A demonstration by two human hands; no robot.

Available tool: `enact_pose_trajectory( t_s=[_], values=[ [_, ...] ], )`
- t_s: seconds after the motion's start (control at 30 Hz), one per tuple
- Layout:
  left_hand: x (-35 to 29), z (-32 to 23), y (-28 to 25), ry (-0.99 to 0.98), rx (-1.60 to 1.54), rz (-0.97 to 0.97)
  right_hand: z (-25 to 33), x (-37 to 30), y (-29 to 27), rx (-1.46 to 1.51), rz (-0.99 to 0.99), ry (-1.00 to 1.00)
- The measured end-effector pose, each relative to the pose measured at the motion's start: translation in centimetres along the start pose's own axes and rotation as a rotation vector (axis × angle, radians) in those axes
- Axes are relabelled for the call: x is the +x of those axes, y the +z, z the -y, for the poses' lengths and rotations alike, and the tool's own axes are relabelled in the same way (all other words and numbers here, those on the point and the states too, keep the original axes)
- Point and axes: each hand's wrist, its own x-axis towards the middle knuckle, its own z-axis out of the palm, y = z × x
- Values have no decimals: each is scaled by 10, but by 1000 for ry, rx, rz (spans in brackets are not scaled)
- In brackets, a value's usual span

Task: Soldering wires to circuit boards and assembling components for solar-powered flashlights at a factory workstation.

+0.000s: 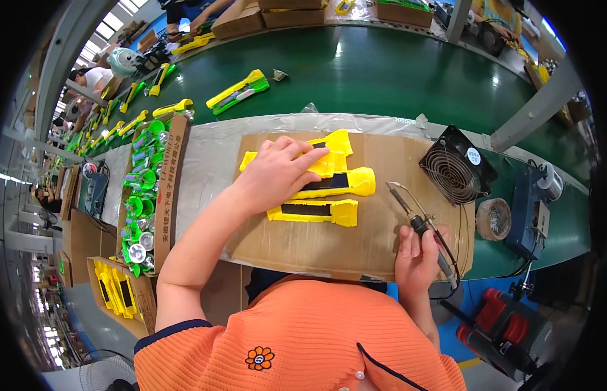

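Note:
My left hand (281,171) is closed over the upper of several yellow plastic flashlight casing halves, its fingertips and thumb against the yellow casing half (340,144). Just below it lies another casing half (362,182) with a dark panel. Nearest to me is a third casing half (343,213), also with a long dark panel. My right hand (417,260) holds a soldering iron (419,225) by its dark handle; a thin curved tube is fixed alongside. The iron's tip points up and left, apart from the casings. My left palm hides part of the upper pieces.
Under the casings lies a cardboard sheet (375,254). At left stands a box (168,195) of green lamp parts, with yellow casings in a lower carton (146,303). A black fan (457,166), round tin (493,219) and blue soldering station (528,215) stand right. Beyond runs a green conveyor (375,72).

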Motion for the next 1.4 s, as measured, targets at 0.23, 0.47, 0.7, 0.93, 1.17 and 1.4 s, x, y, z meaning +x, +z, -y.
enact_pose_trajectory(
  t_s=[0.23, 0.47, 0.7, 0.93, 1.17, 1.4],
  values=[
    [56, 93, 20, -126, 2, -262, -1, 2, 5, -89, 50, 50],
    [59, 55, -5, 103, 78, -249, -6, 3, 9, -126, 53, -17],
    [-24, -3, 3, 143, 15, -129, -10, 3, -2, -127, 55, -10],
    [-46, -2, -7, -14, -184, -344, -10, 3, 4, -88, 90, -37],
    [-113, -44, 24, 186, 79, -433, -9, 5, 2, -89, 87, -37],
    [-134, -53, 47, 112, -17, -390, -16, 11, -2, -35, 104, 17]
  ],
)
